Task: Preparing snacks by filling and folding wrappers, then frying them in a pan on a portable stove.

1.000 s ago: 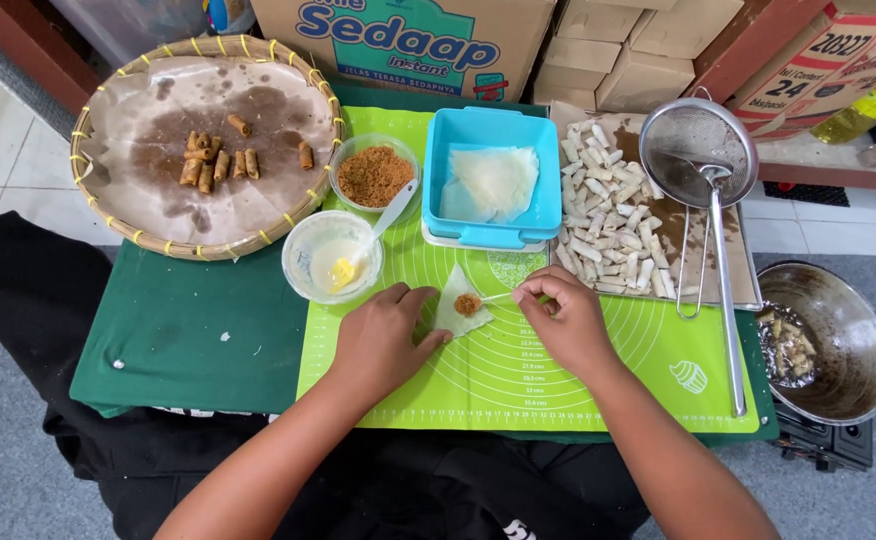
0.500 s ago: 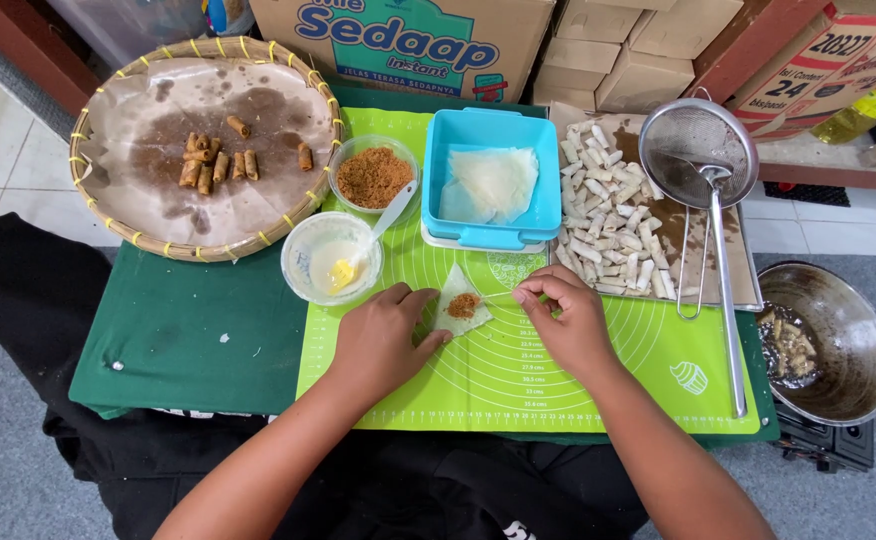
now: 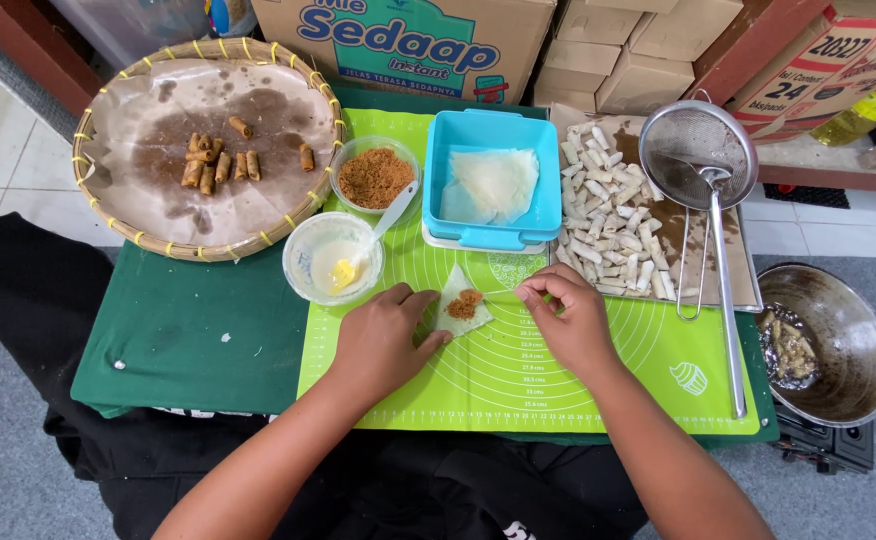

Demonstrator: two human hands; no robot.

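A small triangular wrapper [image 3: 458, 305] with a spot of brown filling lies on the green silicone mat [image 3: 558, 380]. My left hand [image 3: 383, 335] rests on the mat with its fingertips on the wrapper's left edge. My right hand [image 3: 568, 320] is just right of the wrapper, thumb and fingers pinched together; what they pinch is too small to tell. Above them stand a blue tub [image 3: 538, 135] of pale wrappers, a clear bowl of brown filling [image 3: 376, 177], and a clear bowl [image 3: 308, 270] of yellowish liquid with a white spoon [image 3: 388, 222].
A round woven tray [image 3: 128, 215] with paper and several fried rolls sits at the back left. A metal tray [image 3: 733, 285] of several uncooked rolls and a wire skimmer [image 3: 703, 150] lie on the right. A wok [image 3: 848, 340] sits at the far right. Cardboard boxes [image 3: 428, 40] line the back.
My right hand has drawn slightly right, away from the wrapper, fingers still pinched. My left hand stays at the wrapper's left edge.
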